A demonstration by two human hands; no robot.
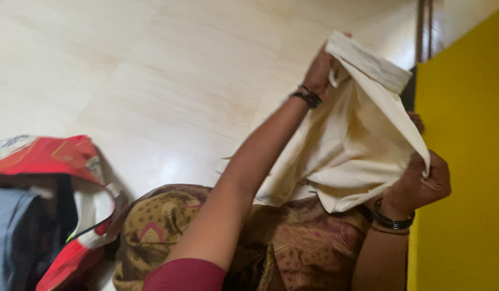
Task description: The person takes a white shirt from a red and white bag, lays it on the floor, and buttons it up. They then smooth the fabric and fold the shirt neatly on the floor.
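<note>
At far left we see a red printed tote bag (pixel 50 161) on the pale tiled floor (pixel 168 81), its mouth open on grey-blue cloth (pixel 7 226) and something dark inside. Next comes our patterned brown garment (pixel 217 231). Our left hand (pixel 320 67) is closed on the upper edge of a cream cloth (pixel 357 140), held up in the air. Our right hand (pixel 419 183) pinches its lower edge in curled fingers, just beside the yellow wall (pixel 465 161).
</note>
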